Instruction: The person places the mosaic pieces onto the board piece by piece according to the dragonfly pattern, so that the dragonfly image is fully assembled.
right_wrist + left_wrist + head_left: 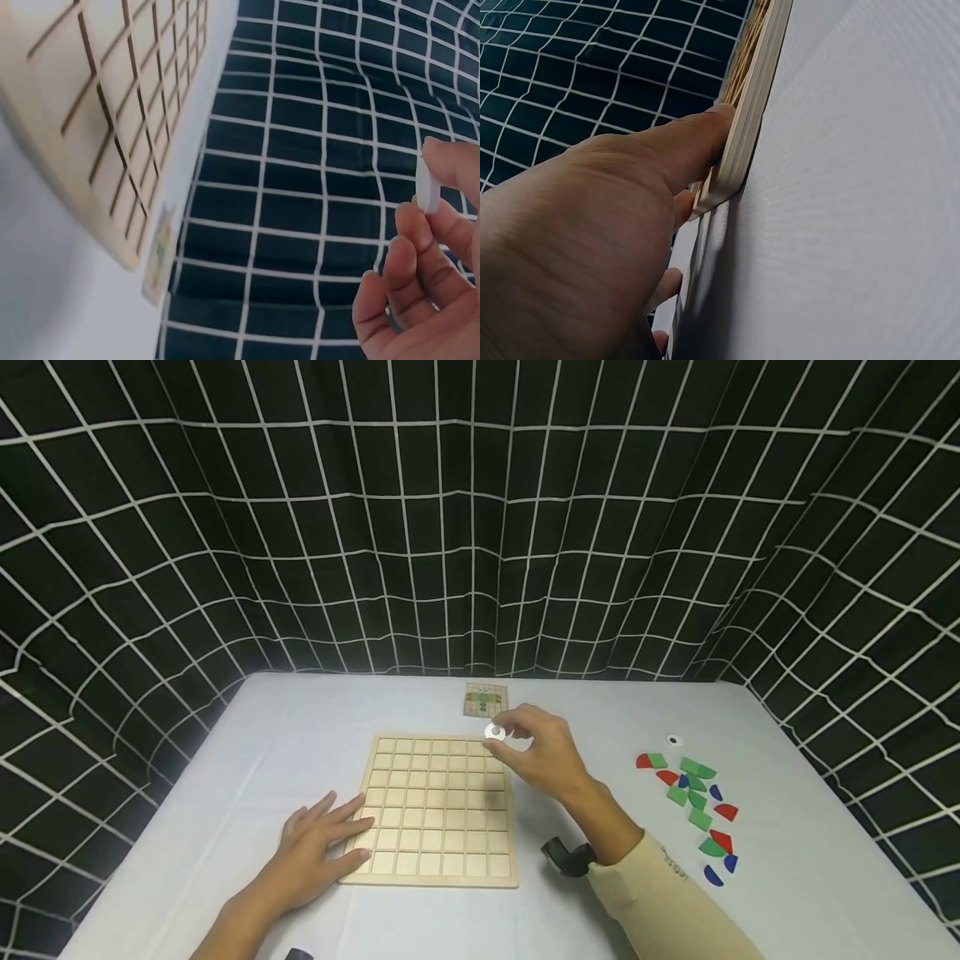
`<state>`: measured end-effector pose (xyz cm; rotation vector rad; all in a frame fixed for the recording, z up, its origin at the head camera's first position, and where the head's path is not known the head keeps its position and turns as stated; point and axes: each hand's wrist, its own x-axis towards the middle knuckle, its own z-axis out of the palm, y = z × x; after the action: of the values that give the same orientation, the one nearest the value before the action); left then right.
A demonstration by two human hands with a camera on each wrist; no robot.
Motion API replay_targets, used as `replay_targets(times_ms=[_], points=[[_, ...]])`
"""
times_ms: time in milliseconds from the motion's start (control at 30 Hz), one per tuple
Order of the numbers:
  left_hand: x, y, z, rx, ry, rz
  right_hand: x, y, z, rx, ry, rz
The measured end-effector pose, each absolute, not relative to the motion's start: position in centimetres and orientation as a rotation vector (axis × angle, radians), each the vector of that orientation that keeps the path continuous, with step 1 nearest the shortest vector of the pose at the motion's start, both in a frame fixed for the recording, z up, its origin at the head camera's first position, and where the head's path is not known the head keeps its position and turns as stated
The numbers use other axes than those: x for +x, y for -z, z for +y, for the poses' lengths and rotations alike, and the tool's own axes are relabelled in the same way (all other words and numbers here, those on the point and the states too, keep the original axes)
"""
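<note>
"Pinching something, that right hand [543, 752]?"

"Yes — a white disc [490, 734], caught at its rim between thumb and forefinger. The other fingers curl loosely and touch nothing."

"Where exactly is it?"

"Up in the air. The head view sets it against the far right corner of the gridded board [433, 810], but the right wrist view shows a clear gap between the two."

"Is it flat or on edge?"

"Its round face shows to the head view, its thin edge to the right wrist view, so I judge it roughly level with the board (I wouldn't swear to the exact tilt)."

"Then which way do the cells lie from the grip?"

"Below, and mostly leftward and toward the person. Anything done with the disc turns on that, to my mind — and the right hand is far the nearer to that corner."

"What of the left hand [311, 847]?"

"Grasping nothing. Its fingers are spread, a few lying over the board's left edge, close to the near corner; the left wrist view has the thumb touching that edge."

"Anything round about?"

"A patterned card [486, 699] just beyond the board's far side. Well off to the right, coloured pieces [701, 819] in red, green and blue, with a dark-centred white piece [670, 740] beyond them."
</note>
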<state>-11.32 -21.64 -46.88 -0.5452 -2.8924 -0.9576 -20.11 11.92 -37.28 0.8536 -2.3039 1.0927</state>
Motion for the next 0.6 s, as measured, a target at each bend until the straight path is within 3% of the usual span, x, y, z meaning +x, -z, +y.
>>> replay_targets(times_ms=[600], points=[[-11.3, 47.0, -21.7, -0.552, 0.963, -2.885, -22.2, 40.4, 5.3, 0.658, -1.296, -2.598]])
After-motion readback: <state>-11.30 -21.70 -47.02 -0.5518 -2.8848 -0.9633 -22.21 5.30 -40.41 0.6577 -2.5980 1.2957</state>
